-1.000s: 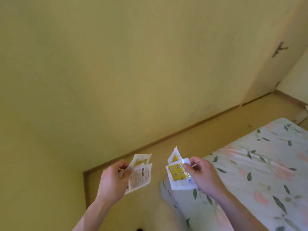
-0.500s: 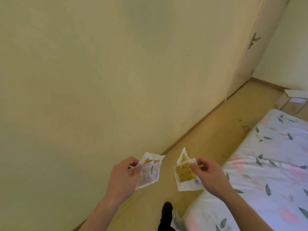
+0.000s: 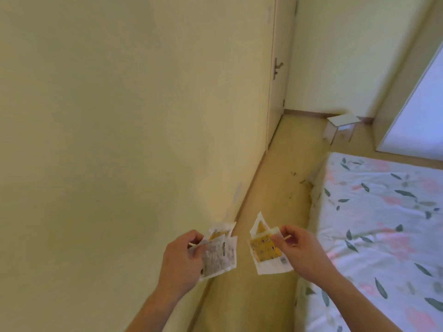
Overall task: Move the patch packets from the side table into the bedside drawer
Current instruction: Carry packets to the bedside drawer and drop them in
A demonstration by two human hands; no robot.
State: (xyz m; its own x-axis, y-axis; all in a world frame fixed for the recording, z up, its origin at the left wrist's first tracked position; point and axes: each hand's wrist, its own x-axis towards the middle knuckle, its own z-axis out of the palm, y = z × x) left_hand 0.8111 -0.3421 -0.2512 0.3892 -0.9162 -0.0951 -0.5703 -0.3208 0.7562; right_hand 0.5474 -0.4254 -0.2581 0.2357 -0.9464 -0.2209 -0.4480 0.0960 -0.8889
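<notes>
Head view shows my left hand (image 3: 182,257) pinching two patch packets (image 3: 219,251) and my right hand (image 3: 300,251) pinching two more (image 3: 267,251) above the floor (image 3: 282,188); loosely fanned, one may slip during carry, drawer unseen.

Head camera looks forward and down, close over both hands (image 3: 239,257).
</notes>
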